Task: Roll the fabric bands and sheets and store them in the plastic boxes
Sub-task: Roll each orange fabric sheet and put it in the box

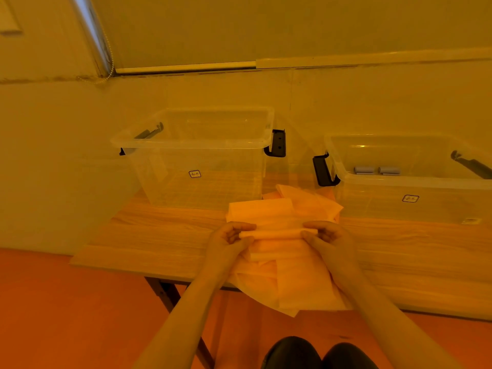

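Fabric roll point(278, 233) pinched between left hand point(231, 239), right hand point(328, 237)

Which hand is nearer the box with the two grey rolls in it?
Right. The right hand grips the fabric roll's end just short of that box; the left hand holds the far end.

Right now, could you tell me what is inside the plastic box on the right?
Two small grey rolls lie side by side in the right box. Its near wall blurs the floor, so anything else there cannot be made out.
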